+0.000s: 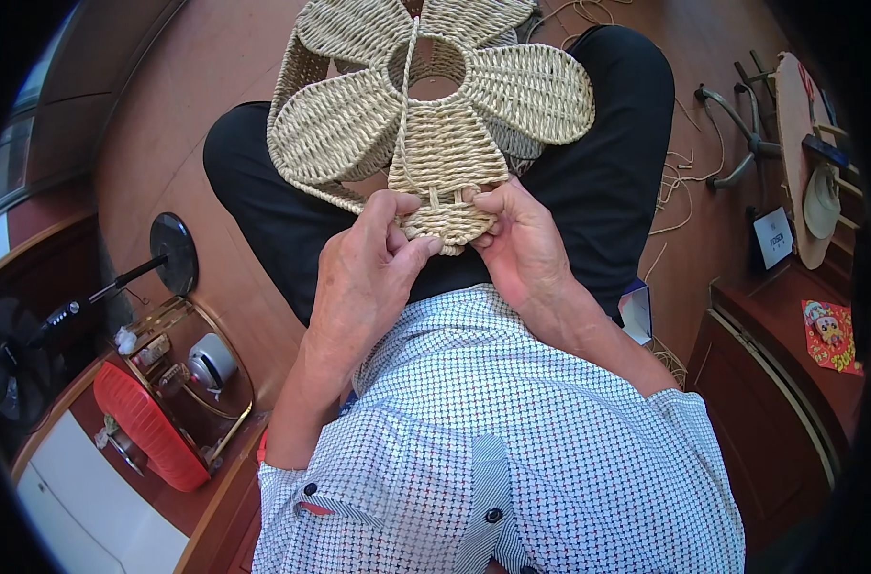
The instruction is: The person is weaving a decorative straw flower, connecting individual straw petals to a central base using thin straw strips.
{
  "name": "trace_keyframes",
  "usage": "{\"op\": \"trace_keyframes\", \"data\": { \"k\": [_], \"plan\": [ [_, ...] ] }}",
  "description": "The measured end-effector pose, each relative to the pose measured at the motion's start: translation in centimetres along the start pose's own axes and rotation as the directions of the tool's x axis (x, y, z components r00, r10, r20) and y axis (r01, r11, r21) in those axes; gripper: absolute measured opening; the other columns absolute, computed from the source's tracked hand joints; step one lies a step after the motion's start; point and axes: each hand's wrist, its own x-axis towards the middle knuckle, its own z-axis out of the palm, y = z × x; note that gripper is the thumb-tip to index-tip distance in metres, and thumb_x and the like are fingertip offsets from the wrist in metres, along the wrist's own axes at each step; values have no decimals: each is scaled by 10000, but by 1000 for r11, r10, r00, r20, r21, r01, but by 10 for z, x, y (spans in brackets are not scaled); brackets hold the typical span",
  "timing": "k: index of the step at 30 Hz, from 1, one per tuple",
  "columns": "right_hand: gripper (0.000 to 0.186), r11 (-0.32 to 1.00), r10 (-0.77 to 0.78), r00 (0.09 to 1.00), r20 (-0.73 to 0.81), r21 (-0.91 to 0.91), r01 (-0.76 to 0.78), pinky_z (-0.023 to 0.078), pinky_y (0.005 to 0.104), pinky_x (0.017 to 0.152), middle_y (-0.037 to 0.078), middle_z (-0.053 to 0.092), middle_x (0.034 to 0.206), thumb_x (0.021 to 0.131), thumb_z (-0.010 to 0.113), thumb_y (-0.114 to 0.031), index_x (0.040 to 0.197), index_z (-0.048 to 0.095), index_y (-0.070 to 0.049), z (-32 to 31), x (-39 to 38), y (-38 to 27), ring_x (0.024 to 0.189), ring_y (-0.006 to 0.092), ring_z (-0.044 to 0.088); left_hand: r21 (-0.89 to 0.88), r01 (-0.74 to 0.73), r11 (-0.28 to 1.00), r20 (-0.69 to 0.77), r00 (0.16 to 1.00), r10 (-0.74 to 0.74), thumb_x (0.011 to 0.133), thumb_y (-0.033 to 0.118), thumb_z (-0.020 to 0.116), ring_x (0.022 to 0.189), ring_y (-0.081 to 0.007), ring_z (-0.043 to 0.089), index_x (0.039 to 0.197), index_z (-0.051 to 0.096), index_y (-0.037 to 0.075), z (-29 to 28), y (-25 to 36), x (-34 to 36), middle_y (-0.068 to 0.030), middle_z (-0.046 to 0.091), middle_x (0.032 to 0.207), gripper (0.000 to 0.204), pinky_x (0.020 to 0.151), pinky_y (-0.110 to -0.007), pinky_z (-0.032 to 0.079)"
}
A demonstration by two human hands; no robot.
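A flower-shaped woven straw piece (pixel 534 93) with several rounded petals and a round hole in its middle rests across my lap. Its nearest petal has a gap in the weave, crossed by a few upright strands, close to its tip. My left hand (pixel 373 251) pinches the left side of that petal's tip, thumb on top. From the right, my right hand (pixel 522 239) grips the same tip beside the gap, its fingertips partly hidden under the weave. A straw cord (pixel 406 91) runs from the far petals over the hole down toward my left hand.
Loose straw cord (pixel 682 182) lies on the floor to my right, near a metal chair base (pixel 747 143). On the left are a black fan (pixel 19 349), a round black base (pixel 174 253) and a red-covered object (pixel 148 426). A straw hat (pixel 822 201) sits at far right.
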Motion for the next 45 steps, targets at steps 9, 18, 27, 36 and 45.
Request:
{"op": "trace_keyframes", "data": {
  "k": [9, 18, 27, 36, 45],
  "plan": [
    [257, 992, 88, 983, 163, 73, -101, 427, 211, 620, 8, 701, 1060, 957, 628, -84, 1207, 649, -29, -19, 0, -6, 757, 54, 573, 19, 33, 999, 28, 999, -34, 922, 73, 805, 641, -55, 525, 1251, 678, -10, 0, 5, 0, 24, 550, 708, 362, 590, -255, 445],
    [256, 955, 192, 958, 214, 184, -233, 409, 239, 593, 2, 636, 992, 951, 610, -157, 1174, 619, -32, -13, 1, -12, 678, 71, 470, -3, 97, 995, 33, 995, -97, 920, 71, 801, 651, -48, 523, 1273, 682, 5, -2, 13, 0, 35, 551, 711, 378, 597, -246, 434],
    [229, 796, 277, 922, 272, 472, -379, 391, 247, 551, 40, 616, 960, 1046, 472, -204, 1122, 605, -33, -21, 1, -11, 671, 110, 456, 30, -51, 998, -65, 996, 53, 911, 64, 812, 707, -57, 545, 1220, 702, 31, 14, 25, 4, 15, 592, 776, 330, 635, -242, 446],
    [127, 708, 256, 900, 352, 566, -423, 380, 230, 524, 26, 572, 908, 1122, 555, -158, 1071, 579, -43, -50, 5, -22, 630, 74, 433, 146, -283, 948, -67, 953, 295, 896, 46, 805, 766, -153, 644, 1082, 724, 14, 30, 21, 12, -67, 644, 882, 205, 684, -304, 521],
    [46, 843, 147, 965, 218, 483, -238, 398, 208, 552, 34, 549, 949, 1119, 573, -98, 1117, 528, -88, -41, -14, -41, 656, 54, 448, 146, -308, 940, -49, 947, 318, 905, 57, 800, 777, -148, 674, 1085, 741, 12, 28, 28, 17, -66, 657, 900, 195, 698, -293, 536]
  ]
}}
